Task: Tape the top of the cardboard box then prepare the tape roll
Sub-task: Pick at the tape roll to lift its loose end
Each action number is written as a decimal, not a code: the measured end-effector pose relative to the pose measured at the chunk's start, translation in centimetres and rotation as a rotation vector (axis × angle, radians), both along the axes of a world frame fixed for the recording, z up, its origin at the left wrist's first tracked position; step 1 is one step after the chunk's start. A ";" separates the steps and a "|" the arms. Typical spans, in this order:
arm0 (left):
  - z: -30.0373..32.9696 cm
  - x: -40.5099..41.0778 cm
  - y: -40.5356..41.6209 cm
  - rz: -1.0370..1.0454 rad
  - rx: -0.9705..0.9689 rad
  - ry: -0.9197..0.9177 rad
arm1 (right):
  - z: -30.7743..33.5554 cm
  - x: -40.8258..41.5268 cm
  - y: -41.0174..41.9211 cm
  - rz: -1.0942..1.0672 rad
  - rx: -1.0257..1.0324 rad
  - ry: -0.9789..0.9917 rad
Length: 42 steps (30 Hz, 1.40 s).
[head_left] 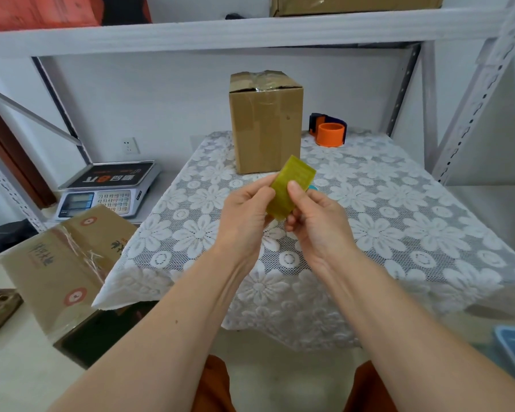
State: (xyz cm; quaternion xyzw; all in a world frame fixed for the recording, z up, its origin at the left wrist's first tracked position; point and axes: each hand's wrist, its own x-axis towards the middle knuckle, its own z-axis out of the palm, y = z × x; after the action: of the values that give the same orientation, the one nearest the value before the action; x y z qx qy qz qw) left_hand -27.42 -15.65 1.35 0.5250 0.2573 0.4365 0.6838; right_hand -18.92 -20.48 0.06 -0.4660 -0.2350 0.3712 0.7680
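Head view: tape roll point(290, 185) is held up between both hands over the lace cloth point(399, 221), seen edge-on, its width running up and away toward the cardboard box point(265, 120); left hand point(244, 215) curls round the roll's near-left side; right hand point(315, 221) pinches the right side, thumb on the outer face; free tape end not visible, can't tell where it sits; both hands equally near, roll lies just ahead of the fingertips; box stands upright behind the roll, well apart, its top already showing shiny tape, so I judge the taping done and roll prep in hand; orange dispenser point(329, 130) sits right of the box, near the table's back edge; open cloth lies below and right of the hands; scale point(107, 188) off to the left, clear of the work.
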 end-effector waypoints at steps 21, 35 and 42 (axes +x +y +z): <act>-0.2 0.2 0.3 -0.028 -0.055 -0.098 | -0.1 -0.2 0.2 -0.022 0.038 -0.005; -0.3 0.3 0.3 -0.019 -0.093 -0.134 | -0.1 -0.2 0.3 -0.024 0.048 -0.038; -0.5 0.3 0.3 -0.040 -0.088 -0.148 | -0.1 -0.1 0.2 -0.022 0.047 -0.012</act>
State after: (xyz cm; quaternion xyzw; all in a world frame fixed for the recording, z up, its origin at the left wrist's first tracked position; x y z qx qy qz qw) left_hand -27.09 -15.34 0.89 0.4656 0.2145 0.4487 0.7321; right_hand -18.98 -20.30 0.00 -0.4525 -0.2431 0.3544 0.7814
